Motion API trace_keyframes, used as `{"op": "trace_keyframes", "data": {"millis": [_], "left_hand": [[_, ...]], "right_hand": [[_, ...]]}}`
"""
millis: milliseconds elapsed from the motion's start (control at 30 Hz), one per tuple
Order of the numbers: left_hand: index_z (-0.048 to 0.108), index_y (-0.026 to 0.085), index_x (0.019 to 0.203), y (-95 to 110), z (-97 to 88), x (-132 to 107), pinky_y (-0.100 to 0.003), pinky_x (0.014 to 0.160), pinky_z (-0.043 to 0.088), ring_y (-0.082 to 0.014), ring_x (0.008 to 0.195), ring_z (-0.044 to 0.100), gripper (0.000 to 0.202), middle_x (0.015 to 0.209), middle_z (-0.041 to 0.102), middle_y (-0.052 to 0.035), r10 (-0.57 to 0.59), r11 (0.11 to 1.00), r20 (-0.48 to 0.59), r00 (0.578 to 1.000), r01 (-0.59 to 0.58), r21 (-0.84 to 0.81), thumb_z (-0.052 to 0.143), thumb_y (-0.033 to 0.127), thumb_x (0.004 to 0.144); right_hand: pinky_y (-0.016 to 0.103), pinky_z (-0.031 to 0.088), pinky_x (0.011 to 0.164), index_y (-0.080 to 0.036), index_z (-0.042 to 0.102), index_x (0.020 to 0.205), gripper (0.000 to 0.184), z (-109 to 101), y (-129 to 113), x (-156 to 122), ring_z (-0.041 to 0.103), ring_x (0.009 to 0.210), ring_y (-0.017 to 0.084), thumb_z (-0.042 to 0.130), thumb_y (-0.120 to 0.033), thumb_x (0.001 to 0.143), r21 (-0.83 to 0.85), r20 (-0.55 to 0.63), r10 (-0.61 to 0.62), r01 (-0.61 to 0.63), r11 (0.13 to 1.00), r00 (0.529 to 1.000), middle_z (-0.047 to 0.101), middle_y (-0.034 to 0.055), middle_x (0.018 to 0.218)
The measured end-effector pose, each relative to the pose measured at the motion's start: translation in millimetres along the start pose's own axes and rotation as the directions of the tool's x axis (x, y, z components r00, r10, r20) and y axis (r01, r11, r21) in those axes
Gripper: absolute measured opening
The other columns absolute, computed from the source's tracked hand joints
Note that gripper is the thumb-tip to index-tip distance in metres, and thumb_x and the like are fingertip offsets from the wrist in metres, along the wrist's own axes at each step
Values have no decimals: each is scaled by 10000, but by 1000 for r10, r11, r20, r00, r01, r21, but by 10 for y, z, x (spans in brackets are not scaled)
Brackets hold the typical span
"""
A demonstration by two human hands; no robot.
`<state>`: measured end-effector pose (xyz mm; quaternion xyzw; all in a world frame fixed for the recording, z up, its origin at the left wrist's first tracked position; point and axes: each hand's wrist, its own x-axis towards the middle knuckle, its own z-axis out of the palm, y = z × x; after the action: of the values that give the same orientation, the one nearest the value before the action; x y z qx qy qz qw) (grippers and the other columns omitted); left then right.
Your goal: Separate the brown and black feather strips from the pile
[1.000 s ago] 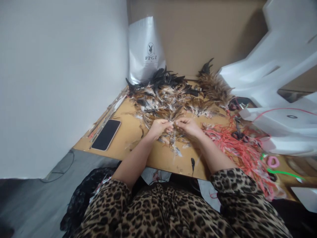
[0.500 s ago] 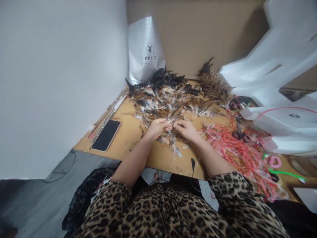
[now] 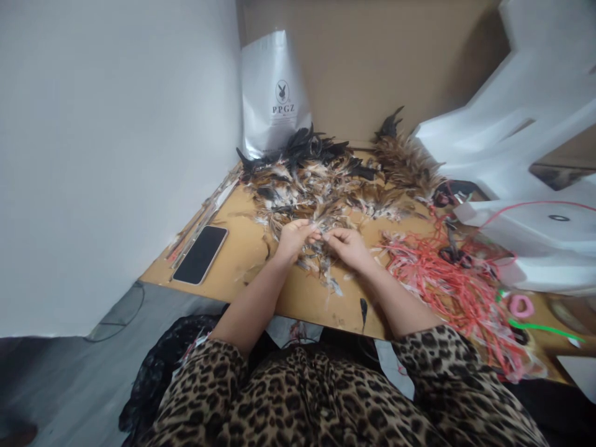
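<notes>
My left hand [image 3: 295, 238] and my right hand [image 3: 349, 244] meet fingertip to fingertip over a wooden tabletop [image 3: 242, 261]. Both pinch small brown and white feathers [image 3: 322, 234] between curled fingers. Just beyond them lies a wide heap of brown, black and white feathers [image 3: 321, 180]. A few loose feathers [image 3: 331, 282] lie on the board under my wrists. My sleeves are leopard print.
A black phone [image 3: 200, 253] lies at the left of the table. A tangle of red strings [image 3: 442, 279] sits to the right, with a pink ring [image 3: 520, 305] beyond. A white bag [image 3: 274, 93] stands at the back; white foam pieces [image 3: 526, 155] crowd the right.
Both hands have shifted slightly left and nearer the feather heap, staying pinched together on the feathers.
</notes>
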<state>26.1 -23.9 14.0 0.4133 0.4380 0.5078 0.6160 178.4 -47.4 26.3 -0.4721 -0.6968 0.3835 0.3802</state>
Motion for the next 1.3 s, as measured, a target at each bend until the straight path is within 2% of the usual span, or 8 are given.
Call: {"op": "trace_keyframes", "data": {"millis": [200,433,567,700,767,967,1133,1300], "left_hand": [[565,117,789,-4,22,-7,-186,507,449,-75,513,575,144,614,626,-7,46,996,-70,996,-40,78,610,213,692],[555,108,723,-8,39,-67,-179,460,433,-78,467,562,176,547,594,3,15,970,107,994,-40,240,646,245,661],[558,101,724,-10,47,-133,-184,449,435,-94,486,582,244,599,620,-28,-35,961,330,943,-58,270,668,301,638],[562,100,733,33,61,-195,-186,462,440,-95,495,587,279,639,637,-46,-14,972,464,886,-98,216,660,345,645],[551,103,725,55,70,-199,-177,455,426,-83,483,574,292,644,640,-45,18,985,424,905,-90,150,668,355,636],[556,117,719,25,66,-97,-159,454,383,-43,475,524,271,645,629,-19,115,988,88,989,-104,-116,675,344,632],[579,117,729,-20,44,-42,-163,456,373,-48,486,525,234,636,621,-15,148,979,-31,988,-151,-134,675,307,632],[588,113,739,-29,75,-52,-175,454,378,-58,454,516,216,552,592,3,148,982,-79,986,-157,-110,674,267,615]], "right_hand": [[231,333,606,-154,584,660,291,-27,-117,-58,471,614,121,394,-285,838,-498,67,-268,265,826,961,555,30,632],[253,309,631,-156,621,756,302,-230,-386,31,505,715,151,375,-296,859,-726,214,-349,388,568,912,603,79,737],[258,340,662,-161,638,712,240,-446,-418,239,516,698,142,472,-307,806,-553,333,-288,433,711,898,619,51,701],[239,367,572,-136,639,704,269,-548,-227,393,500,577,114,573,-397,709,-189,402,-64,152,970,913,608,25,628],[237,365,533,-126,625,698,308,-508,-94,402,485,543,110,608,-431,661,-6,382,-15,18,1000,924,597,23,610],[216,328,512,-145,550,635,296,-116,105,244,398,499,70,613,-432,670,269,12,18,-21,963,1000,502,-32,546],[236,364,585,-157,586,699,190,16,-26,143,471,587,105,542,-332,757,-12,-121,-133,132,991,984,553,-2,630],[276,369,680,-173,600,700,165,15,-211,64,500,673,140,477,-224,795,-373,-75,-371,319,871,925,579,30,677]]}}
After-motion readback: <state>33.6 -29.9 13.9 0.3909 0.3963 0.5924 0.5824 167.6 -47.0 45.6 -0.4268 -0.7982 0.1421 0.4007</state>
